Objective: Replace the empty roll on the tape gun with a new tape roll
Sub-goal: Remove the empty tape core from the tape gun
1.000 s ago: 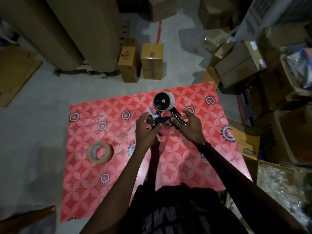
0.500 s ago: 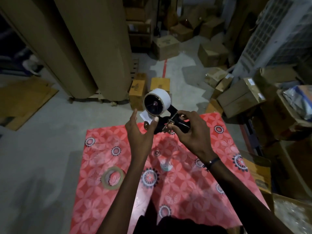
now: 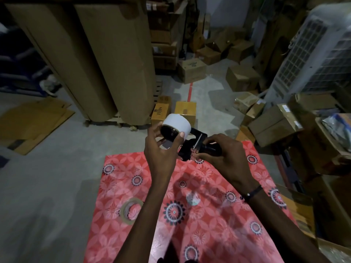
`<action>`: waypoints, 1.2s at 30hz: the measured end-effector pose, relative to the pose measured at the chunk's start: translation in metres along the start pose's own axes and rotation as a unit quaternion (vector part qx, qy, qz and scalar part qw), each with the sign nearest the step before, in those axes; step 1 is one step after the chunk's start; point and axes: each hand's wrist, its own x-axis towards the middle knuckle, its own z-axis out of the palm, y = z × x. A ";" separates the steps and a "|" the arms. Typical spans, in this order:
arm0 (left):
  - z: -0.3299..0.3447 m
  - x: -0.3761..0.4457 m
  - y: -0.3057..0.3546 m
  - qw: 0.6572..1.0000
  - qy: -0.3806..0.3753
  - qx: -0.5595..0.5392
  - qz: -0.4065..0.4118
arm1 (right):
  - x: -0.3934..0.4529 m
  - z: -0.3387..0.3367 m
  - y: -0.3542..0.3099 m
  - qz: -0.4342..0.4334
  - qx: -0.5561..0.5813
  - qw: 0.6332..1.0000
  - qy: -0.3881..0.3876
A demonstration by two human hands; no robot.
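Observation:
A black tape gun [image 3: 191, 147] is held up in the air above the far edge of a red patterned mat [image 3: 190, 215]. A white tape roll [image 3: 177, 124] sits on its spindle. My left hand [image 3: 161, 149] has its thumb and fingers around that white roll. My right hand [image 3: 222, 158] is closed on the gun's black handle. A brown, nearly empty tape roll [image 3: 131, 210] lies flat on the mat, below and left of my left arm.
Tall cardboard-wrapped rolls [image 3: 106, 59] stand behind on a pallet. Two small boxes [image 3: 173, 111] sit on the concrete floor just past the gun. Piled cartons [image 3: 275, 122] crowd the right side, and a white grilled cooler [image 3: 311, 50] stands at far right.
The tape gun has been lifted off the mat and raised toward the camera. My left hand moved from the gun's front up onto the white roll. The view tilted upward.

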 end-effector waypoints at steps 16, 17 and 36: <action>-0.008 -0.004 0.011 0.979 0.026 -0.204 0.001 | 0.010 -0.013 0.000 -0.120 -0.181 0.976 0.014; -0.008 -0.003 0.013 0.978 0.021 -0.207 -0.006 | 0.010 -0.015 -0.002 -0.131 -0.191 0.973 0.020; -0.012 -0.003 0.018 0.996 -0.036 -0.043 0.069 | 0.016 -0.018 0.004 0.176 0.342 0.922 0.042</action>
